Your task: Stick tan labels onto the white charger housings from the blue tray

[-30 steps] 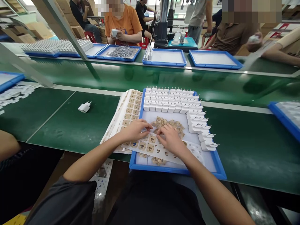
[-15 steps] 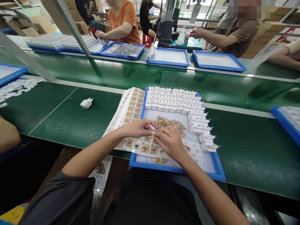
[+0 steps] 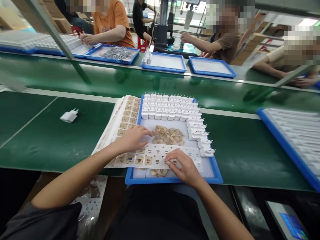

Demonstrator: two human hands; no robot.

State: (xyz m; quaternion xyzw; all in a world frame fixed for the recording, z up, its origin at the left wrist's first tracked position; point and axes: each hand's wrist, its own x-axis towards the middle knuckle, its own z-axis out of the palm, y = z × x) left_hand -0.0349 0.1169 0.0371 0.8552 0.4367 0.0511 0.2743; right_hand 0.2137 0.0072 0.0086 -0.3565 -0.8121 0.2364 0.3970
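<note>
One perforated white sheet [image 3: 160, 155], partly emptied, lay across a blue-rimmed tray [image 3: 172, 181]

Seen from a head-worn camera, two bare arms reached over a green tabletop [image 3: 237, 156]. The sheet rested flat over the near part of the tray, its left end overlapping a stack of similar sheets [image 3: 106, 138] just beside it.

The left hand [image 3: 133, 138] hovered low by the sheet's far edge, forefinger and thumb apart with a gap between them. The right hand [image 3: 183, 166] was over the middle of the sheet, thumb and forefinger tips close together; whether they pinched anything could not be told.

As for progress, the sheet's right part showed only bare cut-outs, while at least four tan pieces [image 3: 148, 160] were left in the row nearest the wearer, toward the left end. More may have sat beneath the left hand. A loose heap of tan pieces [image 3: 168, 135] lay in the tray beyond the sheet, and a few more showed at its near edge. The top of the stack was well covered with pieces, so much appeared left to do.

White plugs [image 3: 162, 108] stood in rows along the tray's far and right sides. A single plug [image 3: 69, 115] lay apart on the left. Across a green belt [image 3: 155, 80], co-workers sat behind other trays.
</note>
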